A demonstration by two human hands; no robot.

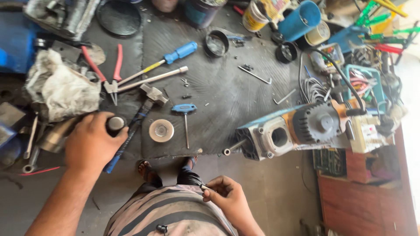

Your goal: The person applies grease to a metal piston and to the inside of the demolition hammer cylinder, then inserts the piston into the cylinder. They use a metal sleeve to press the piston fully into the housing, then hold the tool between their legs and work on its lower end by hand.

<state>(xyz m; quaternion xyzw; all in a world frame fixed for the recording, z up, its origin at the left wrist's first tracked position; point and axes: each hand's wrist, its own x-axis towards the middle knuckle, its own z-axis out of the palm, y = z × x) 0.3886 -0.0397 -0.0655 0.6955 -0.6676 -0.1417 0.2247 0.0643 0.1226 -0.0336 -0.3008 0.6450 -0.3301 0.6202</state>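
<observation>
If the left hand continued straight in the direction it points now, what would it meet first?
The left hand points up and slightly right, its fingers around a dark cylindrical part. Beyond that, it would probably first meet the hammer lying just ahead, then the red-handled pliers; depth is uncertain.

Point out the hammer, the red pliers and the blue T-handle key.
hammer [152, 94], head view, on its metal head.
red pliers [117, 61], head view, on the right handle.
blue T-handle key [184, 108], head view, on the blue grip.

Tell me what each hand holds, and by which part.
Left hand grips a dark cylindrical part around its body. Right hand pinches a small screw-like piece between fingertips.
</observation>
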